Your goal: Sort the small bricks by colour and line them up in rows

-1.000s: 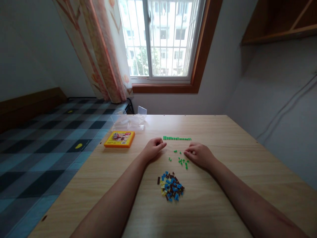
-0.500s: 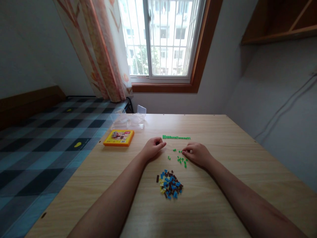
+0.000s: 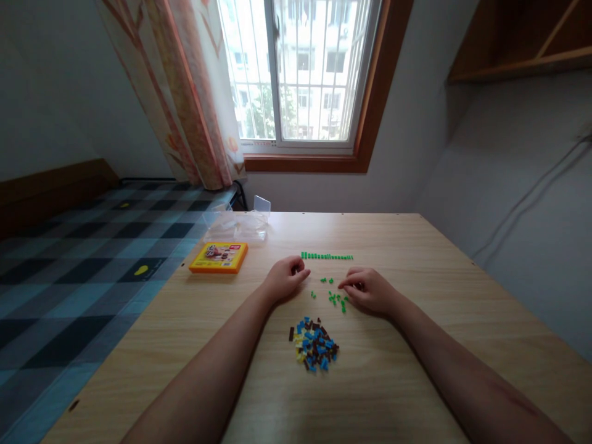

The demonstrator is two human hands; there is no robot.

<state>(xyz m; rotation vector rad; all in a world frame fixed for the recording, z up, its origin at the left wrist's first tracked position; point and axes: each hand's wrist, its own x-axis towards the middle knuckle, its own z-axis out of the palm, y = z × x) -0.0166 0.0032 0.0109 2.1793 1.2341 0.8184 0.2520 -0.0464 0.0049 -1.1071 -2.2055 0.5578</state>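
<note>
My left hand (image 3: pixel 285 277) rests on the table with its fingers curled loosely in and the thumb forward; nothing shows in it. My right hand (image 3: pixel 367 288) lies opposite, index finger stretched out and a gap between the fingers, holding nothing visible. Its fingertips are just right of a few loose small green bricks (image 3: pixel 337 298) and close to a green pair (image 3: pixel 327 280). Beyond both hands runs a straight row of green bricks (image 3: pixel 327 256). Nearer to me is a heap of blue, brown and yellow bricks (image 3: pixel 317 346).
A yellow-orange box (image 3: pixel 219 258) with a printed top lies at the left of the wooden table (image 3: pixel 398 382). Behind it stands clear plastic packaging (image 3: pixel 238 228). A bed with a checked cover (image 3: pixel 92 246) is on the left, a window (image 3: pixel 314 74) ahead.
A small green brick by my right fingertips has shifted left, close to another one. My right fingers have drawn slightly apart from it. My left hand has stayed in place.
</note>
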